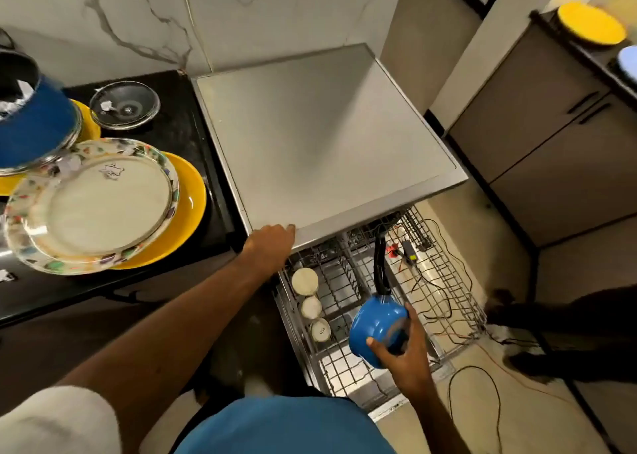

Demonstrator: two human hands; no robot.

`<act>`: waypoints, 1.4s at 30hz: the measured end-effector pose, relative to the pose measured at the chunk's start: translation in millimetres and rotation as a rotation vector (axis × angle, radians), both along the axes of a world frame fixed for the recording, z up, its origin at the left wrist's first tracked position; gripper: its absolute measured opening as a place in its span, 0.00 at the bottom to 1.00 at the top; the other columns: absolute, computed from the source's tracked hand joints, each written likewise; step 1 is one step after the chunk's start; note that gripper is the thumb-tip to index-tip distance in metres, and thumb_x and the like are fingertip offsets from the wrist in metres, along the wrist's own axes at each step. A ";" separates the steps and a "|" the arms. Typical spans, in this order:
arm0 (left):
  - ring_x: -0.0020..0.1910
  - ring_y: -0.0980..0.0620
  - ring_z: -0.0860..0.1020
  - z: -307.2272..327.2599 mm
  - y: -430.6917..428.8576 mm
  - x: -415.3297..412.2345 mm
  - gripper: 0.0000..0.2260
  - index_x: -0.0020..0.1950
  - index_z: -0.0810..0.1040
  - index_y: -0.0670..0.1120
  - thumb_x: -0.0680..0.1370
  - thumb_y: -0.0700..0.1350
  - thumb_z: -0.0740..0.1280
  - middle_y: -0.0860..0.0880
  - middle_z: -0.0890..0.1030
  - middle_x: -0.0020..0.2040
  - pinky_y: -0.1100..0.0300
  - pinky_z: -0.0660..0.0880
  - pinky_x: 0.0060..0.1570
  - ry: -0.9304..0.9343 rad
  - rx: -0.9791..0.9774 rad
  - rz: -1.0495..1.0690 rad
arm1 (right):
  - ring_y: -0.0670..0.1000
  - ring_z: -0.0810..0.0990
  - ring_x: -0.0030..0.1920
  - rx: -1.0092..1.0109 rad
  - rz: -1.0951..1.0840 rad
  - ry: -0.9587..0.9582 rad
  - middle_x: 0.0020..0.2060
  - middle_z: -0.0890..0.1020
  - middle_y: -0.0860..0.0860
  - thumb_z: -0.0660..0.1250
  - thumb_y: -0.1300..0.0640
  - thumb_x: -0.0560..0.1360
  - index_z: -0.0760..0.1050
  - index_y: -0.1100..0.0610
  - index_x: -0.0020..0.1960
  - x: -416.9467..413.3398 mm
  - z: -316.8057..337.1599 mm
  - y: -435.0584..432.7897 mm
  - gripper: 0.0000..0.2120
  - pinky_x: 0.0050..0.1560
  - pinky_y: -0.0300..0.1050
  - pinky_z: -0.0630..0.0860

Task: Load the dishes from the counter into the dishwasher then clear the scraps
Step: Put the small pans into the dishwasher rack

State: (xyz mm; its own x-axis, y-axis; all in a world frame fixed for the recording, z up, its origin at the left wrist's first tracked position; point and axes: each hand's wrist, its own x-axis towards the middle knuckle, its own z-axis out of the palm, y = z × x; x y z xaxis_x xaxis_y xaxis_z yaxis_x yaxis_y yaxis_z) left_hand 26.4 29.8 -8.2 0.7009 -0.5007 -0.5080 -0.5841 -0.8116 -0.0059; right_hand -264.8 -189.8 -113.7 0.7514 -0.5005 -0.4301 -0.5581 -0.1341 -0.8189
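Blue saucepan (pixel 376 327) aslant over dishwasher rack (pixel 448 283)

Far up past my left fingers (pixel 287 230) the marble wall (pixel 138 15) shows grey veins. Just right of my right fingers (pixel 412 315), thin black and orange cables (pixel 482 374) trail across the pale floor (pixel 458 429). Beyond those fingertips lies a small black adapter (pixel 411 247), with something small and red (pixel 392 247) beside it. Well off to the right stands a brown cabinet (pixel 537 143) with two black handles (pixel 587 107).

Left hand (pixel 272 242) lies flat, arm outstretched; right hand (pixel 401 353) grips saucepan (pixel 375 322).
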 end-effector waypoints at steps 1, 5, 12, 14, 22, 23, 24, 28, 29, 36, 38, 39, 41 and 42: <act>0.62 0.42 0.77 4.3 -6.4 -0.3 0.32 0.79 0.59 0.44 0.78 0.41 0.70 0.43 0.77 0.64 0.46 0.77 0.58 -0.023 0.046 -0.021 | 0.53 0.70 0.74 -0.039 0.016 0.047 0.74 0.65 0.45 0.86 0.45 0.64 0.55 0.39 0.81 -1.0 -11.2 -3.7 0.56 0.71 0.60 0.75; 0.64 0.43 0.77 12.1 -26.0 -2.7 0.26 0.77 0.65 0.41 0.80 0.36 0.67 0.44 0.76 0.66 0.48 0.75 0.60 -0.088 0.183 -0.112 | 0.60 0.66 0.74 -0.175 0.068 0.264 0.74 0.61 0.49 0.84 0.39 0.61 0.51 0.41 0.82 8.2 -44.2 -13.0 0.60 0.70 0.67 0.74; 0.63 0.44 0.78 10.4 -28.1 5.1 0.23 0.74 0.69 0.41 0.79 0.37 0.68 0.44 0.77 0.65 0.48 0.77 0.60 -0.120 0.188 -0.157 | 0.67 0.61 0.75 -0.357 0.318 0.499 0.76 0.59 0.59 0.80 0.33 0.63 0.51 0.47 0.82 49.1 -78.6 -20.0 0.59 0.68 0.69 0.72; 0.63 0.43 0.77 9.8 -29.0 6.1 0.24 0.74 0.69 0.41 0.79 0.38 0.68 0.44 0.77 0.66 0.47 0.77 0.61 -0.102 0.172 -0.153 | 0.69 0.61 0.74 -0.376 0.361 0.539 0.76 0.59 0.61 0.80 0.32 0.62 0.50 0.48 0.82 61.6 -89.1 -19.6 0.60 0.66 0.70 0.73; 0.62 0.42 0.78 6.6 -27.3 8.4 0.22 0.75 0.69 0.40 0.80 0.37 0.66 0.43 0.77 0.65 0.46 0.75 0.59 -0.113 0.133 -0.144 | 0.72 0.56 0.77 -0.397 0.413 0.620 0.79 0.55 0.63 0.81 0.34 0.62 0.49 0.49 0.83 80.8 -122.7 -7.6 0.62 0.68 0.75 0.70; 0.62 0.42 0.78 6.3 -27.3 9.2 0.22 0.74 0.69 0.40 0.80 0.37 0.66 0.43 0.77 0.65 0.46 0.76 0.59 -0.118 0.134 -0.147 | 0.71 0.54 0.78 -0.382 0.407 0.611 0.79 0.53 0.62 0.81 0.36 0.63 0.49 0.50 0.83 82.9 -123.7 -6.2 0.61 0.69 0.75 0.68; 0.61 0.42 0.78 5.0 -27.4 9.5 0.22 0.74 0.69 0.40 0.80 0.37 0.66 0.43 0.77 0.65 0.46 0.76 0.58 -0.125 0.134 -0.154 | 0.71 0.52 0.79 -0.368 0.397 0.605 0.81 0.52 0.62 0.81 0.37 0.65 0.48 0.51 0.84 84.3 -124.8 -5.0 0.60 0.71 0.75 0.66; 0.61 0.43 0.78 4.8 -29.0 7.7 0.22 0.75 0.68 0.40 0.81 0.37 0.66 0.43 0.77 0.64 0.47 0.76 0.58 -0.133 0.133 -0.163 | 0.70 0.49 0.80 -0.333 0.381 0.621 0.82 0.51 0.61 0.81 0.40 0.67 0.48 0.53 0.84 87.0 -127.6 -3.0 0.59 0.73 0.75 0.63; 0.61 0.43 0.78 5.9 -29.4 6.8 0.21 0.75 0.68 0.40 0.81 0.37 0.65 0.43 0.77 0.64 0.47 0.76 0.59 -0.131 0.134 -0.149 | 0.69 0.51 0.80 -0.322 0.379 0.611 0.81 0.52 0.62 0.82 0.40 0.67 0.50 0.54 0.84 86.6 -127.5 -3.8 0.59 0.73 0.74 0.64; 0.62 0.43 0.78 10.3 -25.3 -2.3 0.27 0.77 0.64 0.39 0.80 0.36 0.67 0.43 0.77 0.65 0.48 0.75 0.60 -0.113 0.093 -0.068 | 0.64 0.66 0.76 -0.286 0.306 0.375 0.77 0.65 0.62 0.77 0.43 0.73 0.57 0.58 0.82 100.5 -82.5 5.8 0.46 0.73 0.61 0.71; 0.63 0.42 0.77 7.0 -21.6 -7.0 0.32 0.80 0.57 0.38 0.79 0.36 0.68 0.42 0.77 0.66 0.48 0.75 0.61 -0.113 0.068 -0.030 | 0.61 0.64 0.78 -0.300 0.302 0.224 0.79 0.64 0.59 0.74 0.45 0.77 0.58 0.57 0.82 111.4 -51.8 19.4 0.41 0.76 0.59 0.68; 0.64 0.42 0.76 3.6 -19.3 -8.6 0.34 0.81 0.54 0.39 0.79 0.35 0.68 0.41 0.76 0.67 0.47 0.75 0.62 -0.099 0.048 -0.002 | 0.60 0.61 0.80 -0.302 0.299 0.155 0.80 0.61 0.57 0.72 0.45 0.78 0.58 0.56 0.82 117.8 -35.4 26.0 0.40 0.78 0.60 0.65; 0.68 0.41 0.73 -1.2 -8.8 -11.9 0.36 0.82 0.53 0.41 0.78 0.36 0.69 0.39 0.73 0.70 0.46 0.73 0.66 -0.058 -0.024 0.060 | 0.56 0.57 0.82 -0.297 0.287 0.033 0.82 0.57 0.51 0.70 0.43 0.80 0.57 0.50 0.83 130.5 -0.9 41.0 0.37 0.79 0.61 0.62; 0.71 0.41 0.71 -2.9 -0.5 -13.8 0.37 0.82 0.53 0.43 0.78 0.38 0.69 0.39 0.71 0.73 0.46 0.71 0.69 -0.044 -0.066 0.079 | 0.53 0.56 0.82 -0.288 0.281 -0.017 0.82 0.56 0.48 0.69 0.43 0.80 0.57 0.47 0.82 137.2 15.1 48.8 0.36 0.79 0.60 0.62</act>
State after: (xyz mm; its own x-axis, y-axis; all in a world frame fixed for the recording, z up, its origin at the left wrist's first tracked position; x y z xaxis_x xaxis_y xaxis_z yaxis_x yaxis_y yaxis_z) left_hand 12.6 29.3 -11.1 0.7606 -0.4740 -0.4436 -0.5184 -0.8548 0.0245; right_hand -127.6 -141.0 -98.6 0.8821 -0.3725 -0.2884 -0.4535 -0.5053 -0.7342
